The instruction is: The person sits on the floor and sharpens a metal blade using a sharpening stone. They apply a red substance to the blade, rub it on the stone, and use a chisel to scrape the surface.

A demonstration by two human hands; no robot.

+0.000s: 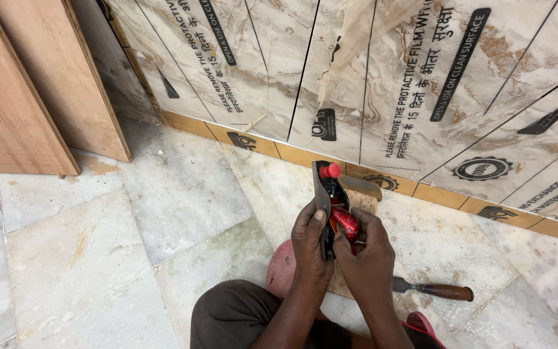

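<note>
Gripping a hand plane (328, 200) with both hands, I have it lifted off the floor and tipped up in front of me, its red knob (330, 170) at the far end. My left hand (309, 242) is wrapped shut around the plane's near left side, thumb lying on the metal body. My right hand (368, 249) is closed over the red rear handle (345, 223), fingers curled in at its inner side. Just beyond the plane lies a small wooden board (364, 201) on the marble floor (98, 258); whether any of it has been planed, I cannot tell. To the plane's right and nearer me, a chisel (433, 289) lies untouched. Beyond the plane, film-covered laminate sheets (421, 84) lean up; far to its left stand plywood boards (27, 97).
</note>
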